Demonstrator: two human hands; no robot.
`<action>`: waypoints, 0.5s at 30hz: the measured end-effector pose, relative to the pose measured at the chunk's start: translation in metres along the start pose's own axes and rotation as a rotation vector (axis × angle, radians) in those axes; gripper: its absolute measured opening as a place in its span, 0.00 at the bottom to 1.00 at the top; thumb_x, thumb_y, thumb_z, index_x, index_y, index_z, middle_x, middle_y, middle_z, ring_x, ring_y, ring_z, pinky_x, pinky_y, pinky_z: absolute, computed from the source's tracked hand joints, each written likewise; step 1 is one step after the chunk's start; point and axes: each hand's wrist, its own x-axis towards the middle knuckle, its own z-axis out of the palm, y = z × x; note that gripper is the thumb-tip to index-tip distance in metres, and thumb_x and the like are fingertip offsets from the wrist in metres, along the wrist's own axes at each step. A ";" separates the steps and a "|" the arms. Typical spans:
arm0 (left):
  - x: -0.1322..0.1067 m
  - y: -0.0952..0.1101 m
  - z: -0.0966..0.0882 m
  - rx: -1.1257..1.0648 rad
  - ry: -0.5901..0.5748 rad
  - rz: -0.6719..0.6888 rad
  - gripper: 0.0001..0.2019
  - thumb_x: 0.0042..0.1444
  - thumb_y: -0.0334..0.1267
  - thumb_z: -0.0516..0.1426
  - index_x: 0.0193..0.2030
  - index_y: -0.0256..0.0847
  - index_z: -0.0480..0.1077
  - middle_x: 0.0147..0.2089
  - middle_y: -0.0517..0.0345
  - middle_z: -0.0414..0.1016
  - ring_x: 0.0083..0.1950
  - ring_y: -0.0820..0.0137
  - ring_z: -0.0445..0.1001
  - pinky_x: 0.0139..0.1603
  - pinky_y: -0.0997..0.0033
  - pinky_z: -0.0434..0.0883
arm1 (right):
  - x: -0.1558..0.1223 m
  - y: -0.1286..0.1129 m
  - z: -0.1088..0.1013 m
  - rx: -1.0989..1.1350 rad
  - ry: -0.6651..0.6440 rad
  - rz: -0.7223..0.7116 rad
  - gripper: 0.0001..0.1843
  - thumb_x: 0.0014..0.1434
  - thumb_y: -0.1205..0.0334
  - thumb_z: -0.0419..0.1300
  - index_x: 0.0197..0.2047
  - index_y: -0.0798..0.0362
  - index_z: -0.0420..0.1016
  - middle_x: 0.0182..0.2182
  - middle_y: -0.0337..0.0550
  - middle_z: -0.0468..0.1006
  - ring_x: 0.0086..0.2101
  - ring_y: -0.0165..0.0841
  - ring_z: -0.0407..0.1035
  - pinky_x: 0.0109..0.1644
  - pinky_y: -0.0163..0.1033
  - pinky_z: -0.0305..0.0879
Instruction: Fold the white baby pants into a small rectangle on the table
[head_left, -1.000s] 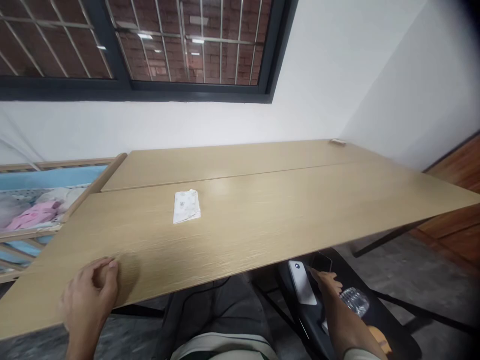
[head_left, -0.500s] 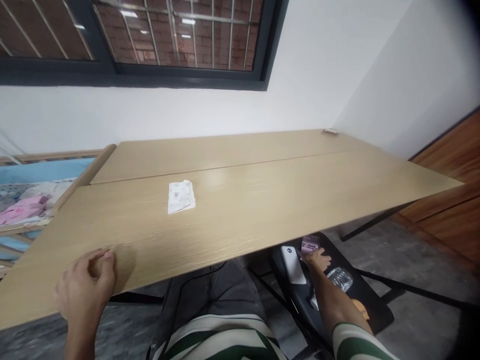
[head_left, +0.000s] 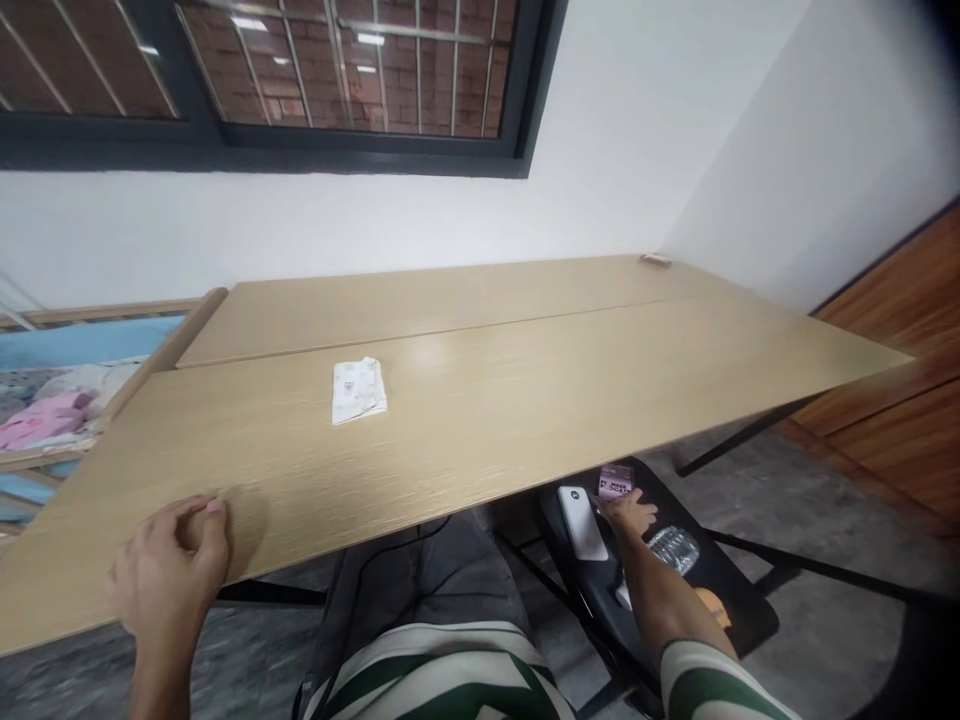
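Observation:
On the near left of the wooden table (head_left: pixel 465 400) rests my left hand (head_left: pixel 172 560), its fingers curled in and the thumb tip close to the index finger. The loop between them shows nothing inside. Below the table's front edge, my right hand (head_left: pixel 630 512) reaches over a black seat (head_left: pixel 739 610), fingers apart. Just beyond its fingertips is a small purple box (head_left: pixel 616 481) with printed letters; whether they touch I cannot tell. To the left lies a white phone-shaped object (head_left: pixel 583 523). Beside my forearm are a clear plastic-wrapped item (head_left: pixel 675 550) and an orange item (head_left: pixel 712 606).
A folded white paper packet (head_left: pixel 358 390) lies on the table, left of the middle. A small white object (head_left: pixel 655 260) sits at the far right corner. At left stands a wooden crib (head_left: pixel 161 345) with bedding. A barred window (head_left: pixel 360 155) is above.
The view has shifted slightly. My right hand stays over the seat by the purple box, with more of the box's print showing. My left hand has not moved on the table.

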 end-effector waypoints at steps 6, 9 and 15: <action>0.001 -0.002 0.003 0.044 0.049 0.017 0.26 0.64 0.61 0.47 0.48 0.43 0.75 0.52 0.45 0.77 0.54 0.46 0.74 0.55 0.46 0.70 | 0.003 0.004 0.006 -0.029 0.019 -0.024 0.46 0.49 0.47 0.71 0.62 0.62 0.58 0.60 0.74 0.58 0.59 0.60 0.59 0.58 0.50 0.60; 0.001 -0.002 0.003 0.046 0.048 0.020 0.26 0.64 0.61 0.47 0.48 0.43 0.75 0.52 0.46 0.77 0.54 0.46 0.74 0.54 0.46 0.70 | 0.003 0.005 0.008 -0.012 0.024 -0.012 0.50 0.47 0.46 0.73 0.64 0.64 0.57 0.60 0.73 0.58 0.59 0.60 0.58 0.59 0.51 0.60; 0.000 -0.002 0.003 0.044 0.055 0.020 0.25 0.64 0.60 0.47 0.48 0.43 0.75 0.51 0.45 0.77 0.53 0.46 0.74 0.54 0.45 0.70 | 0.002 0.004 0.004 -0.015 -0.027 0.029 0.56 0.44 0.40 0.73 0.64 0.66 0.58 0.61 0.77 0.57 0.61 0.60 0.58 0.60 0.55 0.59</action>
